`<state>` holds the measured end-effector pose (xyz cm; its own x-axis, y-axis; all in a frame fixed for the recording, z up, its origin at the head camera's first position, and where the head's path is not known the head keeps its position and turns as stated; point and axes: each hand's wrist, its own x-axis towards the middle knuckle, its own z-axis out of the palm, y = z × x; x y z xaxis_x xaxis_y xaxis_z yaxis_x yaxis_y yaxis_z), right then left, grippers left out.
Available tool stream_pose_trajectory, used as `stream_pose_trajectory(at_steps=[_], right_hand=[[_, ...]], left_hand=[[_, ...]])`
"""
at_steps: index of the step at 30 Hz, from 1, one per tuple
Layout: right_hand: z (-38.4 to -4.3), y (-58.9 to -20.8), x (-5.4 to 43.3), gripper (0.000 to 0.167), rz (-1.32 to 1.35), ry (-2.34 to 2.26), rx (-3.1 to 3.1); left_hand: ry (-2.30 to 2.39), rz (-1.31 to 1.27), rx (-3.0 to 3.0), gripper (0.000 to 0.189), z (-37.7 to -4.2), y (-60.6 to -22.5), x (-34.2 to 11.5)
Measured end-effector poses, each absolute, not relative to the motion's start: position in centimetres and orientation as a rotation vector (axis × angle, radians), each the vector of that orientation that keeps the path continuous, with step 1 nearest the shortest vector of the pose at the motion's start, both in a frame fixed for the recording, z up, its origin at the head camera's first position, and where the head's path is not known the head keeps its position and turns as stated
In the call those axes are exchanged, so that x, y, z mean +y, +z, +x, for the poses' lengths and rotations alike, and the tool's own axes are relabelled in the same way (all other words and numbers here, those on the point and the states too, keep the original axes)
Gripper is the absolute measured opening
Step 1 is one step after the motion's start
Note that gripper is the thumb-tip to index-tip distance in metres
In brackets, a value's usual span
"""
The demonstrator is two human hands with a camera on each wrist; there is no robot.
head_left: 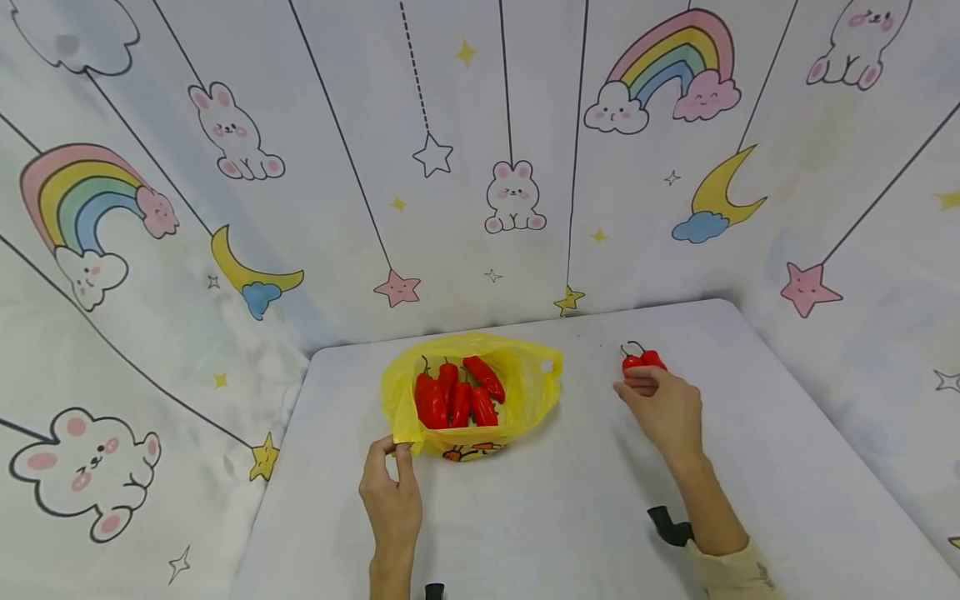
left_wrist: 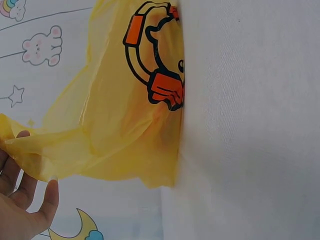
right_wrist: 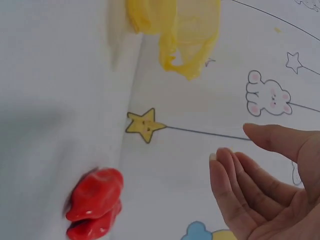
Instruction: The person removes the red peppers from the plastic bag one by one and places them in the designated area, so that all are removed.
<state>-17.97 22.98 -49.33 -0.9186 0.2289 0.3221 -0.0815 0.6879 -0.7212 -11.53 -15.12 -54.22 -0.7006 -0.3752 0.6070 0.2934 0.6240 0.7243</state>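
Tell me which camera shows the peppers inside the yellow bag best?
The head view: it looks down into the open yellow bag at the red peppers piled inside. The left wrist view shows only the bag's printed outside, pinched by the left hand. The right wrist view catches just the bag's edge.

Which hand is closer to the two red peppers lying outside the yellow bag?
Right. The right hand sits just beside those peppers, fingers open. The left hand is far off, pinching the yellow bag's edge.

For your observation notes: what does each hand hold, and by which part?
The left hand pinches the yellow bag by its near rim. The right hand holds nothing; it is open beside two loose peppers.
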Motion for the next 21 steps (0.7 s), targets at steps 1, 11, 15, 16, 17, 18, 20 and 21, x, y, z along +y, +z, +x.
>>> stream_pose_trajectory(at_steps=[1, 11, 15, 16, 17, 18, 20, 21], right_hand=[[-18.0, -49.2, 22.7, 0.032, -0.113, 1.106, -2.510], [-18.3, -48.8, 20.0, 0.028, -0.027, 1.165, -2.479], [-18.3, -49.0, 18.6, 0.031, -0.013, 1.195, -2.501], [-18.3, -49.0, 18.3, 0.031, -0.010, 1.200, -2.505], [-18.3, -49.0, 18.1, 0.031, -0.007, 1.212, -2.506], [-18.3, -49.1, 17.8, 0.031, -0.002, 1.219, -2.508], [-18.4, -49.2, 17.3, 0.030, 0.008, 1.242, -2.506], [-18.4, -49.2, 17.1, 0.029, 0.015, 1.254, -2.504]], left_hand=[[-1.101, 0.064, -2.074, 0.009, -11.5, -54.2, -15.1], [-1.099, 0.089, -2.098, 0.009, -11.5, -54.1, -15.0], [-1.101, 0.090, -2.093, 0.009, -11.5, -54.1, -14.9], [-1.100, 0.090, -2.093, 0.009, -11.5, -54.1, -14.9], [-1.100, 0.092, -2.094, 0.009, -11.5, -54.1, -14.9], [-1.101, 0.094, -2.096, 0.009, -11.5, -54.1, -14.9], [-1.100, 0.099, -2.101, 0.010, -11.5, -54.1, -14.9], [-1.101, 0.101, -2.104, 0.010, -11.5, -54.1, -14.9]])
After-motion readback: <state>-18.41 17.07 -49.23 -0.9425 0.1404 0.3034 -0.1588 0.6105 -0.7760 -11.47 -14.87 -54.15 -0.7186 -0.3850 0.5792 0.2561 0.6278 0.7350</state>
